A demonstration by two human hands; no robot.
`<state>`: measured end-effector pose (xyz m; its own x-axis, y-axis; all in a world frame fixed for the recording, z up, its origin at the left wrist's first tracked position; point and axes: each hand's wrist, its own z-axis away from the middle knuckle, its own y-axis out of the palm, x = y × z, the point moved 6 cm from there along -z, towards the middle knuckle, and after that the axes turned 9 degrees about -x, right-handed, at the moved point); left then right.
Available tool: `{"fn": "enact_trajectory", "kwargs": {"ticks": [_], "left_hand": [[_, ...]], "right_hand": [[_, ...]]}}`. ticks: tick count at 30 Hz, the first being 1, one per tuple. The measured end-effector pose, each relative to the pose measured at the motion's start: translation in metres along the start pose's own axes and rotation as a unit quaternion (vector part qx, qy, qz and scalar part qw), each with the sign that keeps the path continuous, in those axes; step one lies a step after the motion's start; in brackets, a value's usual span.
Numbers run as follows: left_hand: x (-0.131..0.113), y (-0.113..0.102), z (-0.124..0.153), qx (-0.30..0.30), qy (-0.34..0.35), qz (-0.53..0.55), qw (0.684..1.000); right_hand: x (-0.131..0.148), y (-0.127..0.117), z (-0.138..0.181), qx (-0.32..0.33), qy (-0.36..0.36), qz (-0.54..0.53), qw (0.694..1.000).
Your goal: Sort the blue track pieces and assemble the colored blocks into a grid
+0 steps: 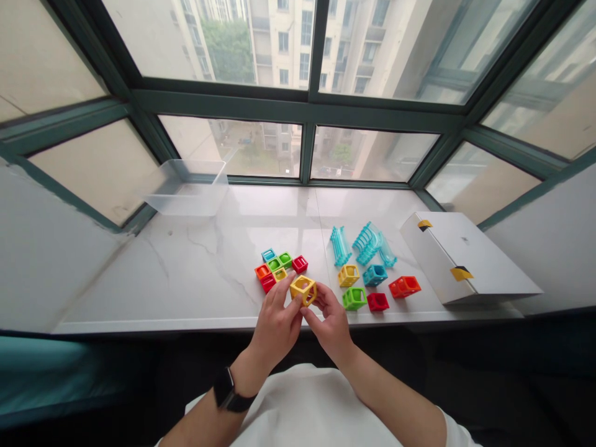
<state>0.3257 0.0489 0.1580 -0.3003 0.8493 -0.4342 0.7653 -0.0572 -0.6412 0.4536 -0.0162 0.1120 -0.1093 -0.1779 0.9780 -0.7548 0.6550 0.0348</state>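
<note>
Both hands meet at the front edge of a white marble sill [195, 273]. My left hand [275, 326] and my right hand [329, 323] pinch a hollow yellow cube block [303, 289] between their fingertips, holding it just above the sill. Right behind it lies a joined cluster of cube blocks [278, 268] in blue, green, orange, red and yellow. My left wrist wears a black watch [226, 391].
Loose cube blocks lie to the right: yellow [348, 274], teal [375, 274], green [354, 298], red [377, 302], orange [405, 286]. Teal track pieces [365, 243] sit behind them. A white flat box [465, 256] is at the right, a clear plastic bin [189, 186] at the back left.
</note>
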Motion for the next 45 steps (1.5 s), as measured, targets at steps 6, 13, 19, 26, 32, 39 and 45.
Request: {"fn": "enact_trajectory", "kwargs": {"ticks": [6, 13, 19, 26, 32, 39, 45], "left_hand": [[0.005, 0.003, -0.002, 0.007, -0.03, 0.015, 0.999], [0.022, 0.004, -0.002, 0.022, -0.124, 0.141, 0.982], [0.034, 0.015, 0.003, -0.002, -0.292, 0.368, 0.883], [0.032, 0.041, 0.014, -0.044, -0.439, 0.563, 0.698], [0.02, 0.049, 0.01, -0.036, -0.468, 0.584, 0.662], [0.013, 0.056, 0.009, -0.034, -0.492, 0.583, 0.646], [-0.001, 0.074, 0.008, -0.019, -0.495, 0.608, 0.62]], "right_hand": [[0.003, 0.005, 0.004, 0.017, -0.034, 0.035, 0.999], [0.005, 0.004, 0.002, 0.036, -0.042, 0.012, 0.998], [0.01, -0.002, -0.003, 0.053, -0.062, 0.036, 0.996], [0.02, -0.002, -0.002, 0.058, -0.113, 0.079, 0.989], [0.023, -0.015, -0.005, 0.019, -0.129, 0.112, 0.985], [0.026, -0.022, 0.0, 0.001, -0.152, 0.165, 0.975], [0.017, -0.031, 0.002, -0.071, -0.149, 0.201, 0.966]]}}
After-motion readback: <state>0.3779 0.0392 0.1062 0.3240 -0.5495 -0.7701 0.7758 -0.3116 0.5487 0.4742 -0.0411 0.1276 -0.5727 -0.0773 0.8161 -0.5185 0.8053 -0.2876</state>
